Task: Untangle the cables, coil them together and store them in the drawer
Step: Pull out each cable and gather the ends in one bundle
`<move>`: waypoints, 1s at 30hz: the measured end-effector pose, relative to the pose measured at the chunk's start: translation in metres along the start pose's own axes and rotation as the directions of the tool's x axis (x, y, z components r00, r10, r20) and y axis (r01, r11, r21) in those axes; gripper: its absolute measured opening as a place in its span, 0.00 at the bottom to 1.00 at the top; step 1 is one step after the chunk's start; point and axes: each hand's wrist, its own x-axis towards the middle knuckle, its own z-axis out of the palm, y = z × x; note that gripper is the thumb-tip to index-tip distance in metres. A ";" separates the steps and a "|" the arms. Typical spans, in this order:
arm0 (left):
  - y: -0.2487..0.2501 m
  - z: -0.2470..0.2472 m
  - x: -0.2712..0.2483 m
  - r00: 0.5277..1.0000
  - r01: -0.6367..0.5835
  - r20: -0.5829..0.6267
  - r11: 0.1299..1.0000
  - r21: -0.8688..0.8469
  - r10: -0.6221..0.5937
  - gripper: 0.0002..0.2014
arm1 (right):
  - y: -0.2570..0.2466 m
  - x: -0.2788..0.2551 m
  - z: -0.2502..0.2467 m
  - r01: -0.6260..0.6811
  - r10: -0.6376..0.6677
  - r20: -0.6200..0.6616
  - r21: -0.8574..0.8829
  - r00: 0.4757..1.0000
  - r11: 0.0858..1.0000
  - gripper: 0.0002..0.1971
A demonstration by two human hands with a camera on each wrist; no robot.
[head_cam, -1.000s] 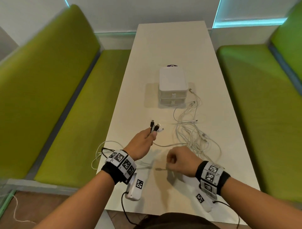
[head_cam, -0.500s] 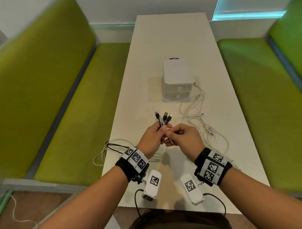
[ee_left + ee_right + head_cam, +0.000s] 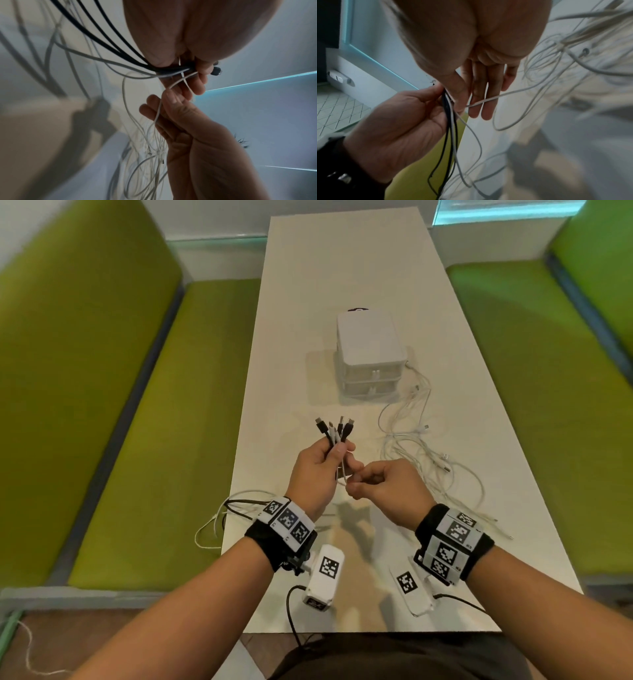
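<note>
My left hand [image 3: 337, 451] grips a bundle of black and white cable ends [image 3: 334, 429], plugs pointing up, above the near half of the white table [image 3: 342, 268]. My right hand [image 3: 356, 478] is just right of it and pinches a thin white cable [image 3: 343, 470] that runs down from the bundle. In the left wrist view the black and white cables [image 3: 120, 54] fan out from the left fingers [image 3: 202, 79]. In the right wrist view the white cable [image 3: 489, 99] crosses the right fingers [image 3: 481, 108]. A loose white tangle [image 3: 428, 453] lies to the right. The white drawer unit [image 3: 371, 354] stands shut beyond.
Green benches [image 3: 85, 392] [image 3: 548, 371] flank the narrow table. Cable loops [image 3: 215, 522] hang over the table's left edge. A small dark object [image 3: 358, 309] peeks from behind the drawer unit.
My right hand came up from the table and met the left. The bundle in the left hand now shows more plugs, and the right hand has slid down the white cable.
</note>
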 end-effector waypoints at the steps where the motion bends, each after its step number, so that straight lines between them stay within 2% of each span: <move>1: 0.001 0.000 0.000 1.000 -0.008 -0.015 1.000 -0.029 0.007 0.11 | 0.000 0.001 -0.002 0.007 -0.007 0.003 0.004 1.000 1.000 0.02; 5: 0.009 0.003 0.000 1.000 -0.025 -0.006 0.998 -0.061 0.024 0.11 | 0.000 0.007 -0.011 0.040 -0.036 0.033 -0.129 0.999 0.991 0.09; 7: 0.012 0.004 0.001 1.000 -0.001 0.015 1.000 0.002 0.001 0.11 | 0.001 0.012 -0.017 0.056 -0.044 0.052 -0.248 0.998 0.967 0.15; 9: 0.013 0.002 0.005 0.998 0.037 0.037 0.987 0.154 -0.043 0.11 | 0.002 0.016 -0.023 0.107 -0.079 0.084 -0.413 0.993 0.905 0.21; 11: 0.013 -0.002 0.009 0.994 0.041 0.072 0.909 0.416 -0.078 0.11 | 0.000 0.021 -0.031 0.189 -0.138 0.136 -0.507 0.981 0.841 0.18; 14: 0.013 -0.008 0.009 0.985 -0.018 0.135 0.713 0.701 -0.108 0.11 | -0.005 0.026 -0.047 0.277 -0.174 0.239 -0.520 0.955 0.808 0.07; 15: 0.015 -0.009 0.008 0.984 -0.036 0.144 0.670 0.742 -0.106 0.11 | -0.005 0.029 -0.050 0.295 -0.171 0.272 -0.525 0.947 0.798 0.06; 17: 0.018 -0.014 0.007 0.984 -0.047 0.147 0.641 0.766 -0.103 0.12 | -0.003 0.032 -0.053 0.289 -0.159 0.278 -0.529 0.947 0.798 0.07; 18: 0.020 -0.015 0.007 0.984 -0.059 0.152 0.624 0.779 -0.097 0.13 | -0.002 0.032 -0.053 0.263 -0.145 0.247 -0.558 0.958 0.787 0.09; 21: 0.023 -0.013 0.003 0.972 -0.176 0.231 0.491 0.853 -0.053 0.13 | -0.004 0.031 -0.052 0.203 -0.170 0.120 -0.730 0.978 0.652 0.20; 22: 0.021 -0.012 0.002 0.965 -0.189 0.253 0.483 0.855 -0.071 0.13 | -0.006 0.030 -0.052 0.203 -0.199 0.096 -0.739 0.975 0.643 0.22; 23: 0.019 -0.012 0.000 0.956 -0.195 0.279 0.513 0.836 -0.092 0.13 | -0.008 0.030 -0.053 0.213 -0.224 0.082 -0.724 0.971 0.656 0.23; 25: 0.018 -0.015 0.001 0.953 -0.167 0.288 0.632 0.757 -0.093 0.10 | -0.008 0.029 -0.056 0.256 -0.250 0.113 -0.697 0.962 0.670 0.23; 26: 0.021 -0.021 0.004 0.966 -0.145 0.254 0.710 0.689 -0.049 0.06 | -0.006 0.030 -0.057 0.295 -0.246 0.173 -0.690 0.954 0.661 0.22; 28: 0.037 -0.034 0.008 0.991 -0.100 0.131 0.830 0.548 0.033 0.11 | 0.000 0.033 -0.062 0.357 -0.209 0.295 -0.667 0.932 0.654 0.16; 29: 0.045 -0.041 0.010 0.996 -0.076 0.086 0.866 0.494 0.038 0.10 | 0.004 0.036 -0.063 0.367 -0.189 0.327 -0.658 0.926 0.657 0.13; 30: 0.050 -0.046 0.012 0.997 -0.056 0.072 0.862 0.504 0.023 0.06 | 0.007 0.039 -0.066 0.370 -0.177 0.343 -0.653 0.922 0.662 0.11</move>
